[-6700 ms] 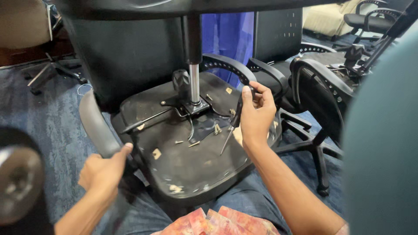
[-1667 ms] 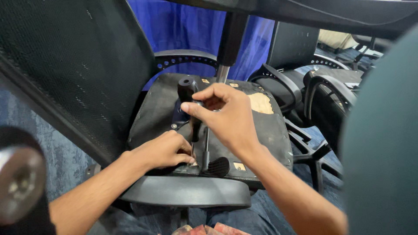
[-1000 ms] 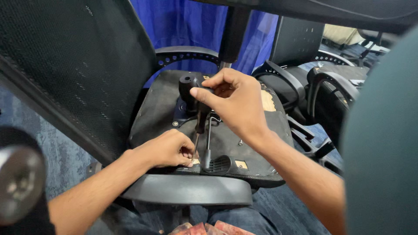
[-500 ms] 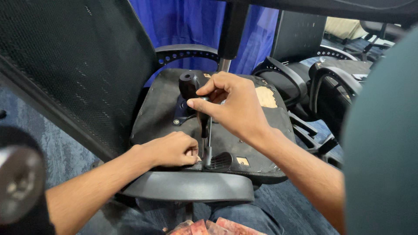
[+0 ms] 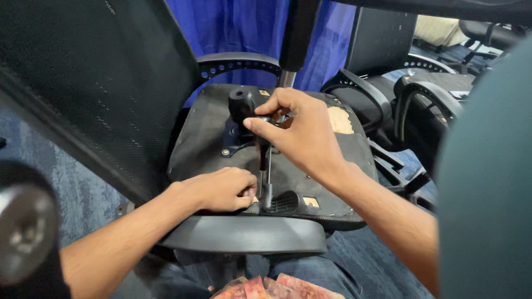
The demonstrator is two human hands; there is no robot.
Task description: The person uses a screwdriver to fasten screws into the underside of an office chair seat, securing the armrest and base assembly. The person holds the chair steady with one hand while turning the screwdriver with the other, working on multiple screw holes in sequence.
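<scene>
An upturned office chair lies before me, the black underside of its seat [image 5: 205, 130] facing up. My right hand [image 5: 302, 135] is closed around the top of a thin tool whose shaft [image 5: 265, 160] stands upright on the seat underside, beside the black mechanism [image 5: 241, 108] at the gas column [image 5: 296, 33]. My left hand [image 5: 224, 189] rests with curled fingers on the seat near the tool's lower end, next to a black lever paddle [image 5: 281, 202]. Whether the left fingers pinch something small cannot be told.
The chair's mesh backrest [image 5: 83, 83] rises at the left, an armrest [image 5: 244, 235] crosses in front near my lap. More black chairs [image 5: 421, 105] crowd the right, a blue curtain [image 5: 244, 27] hangs behind. A caster wheel [image 5: 25, 232] sits at the near left.
Since the oldest frame the view has shifted and both hands have come onto the seat underside. In the last second my right hand has turned slightly on the tool; the left hand stays put.
</scene>
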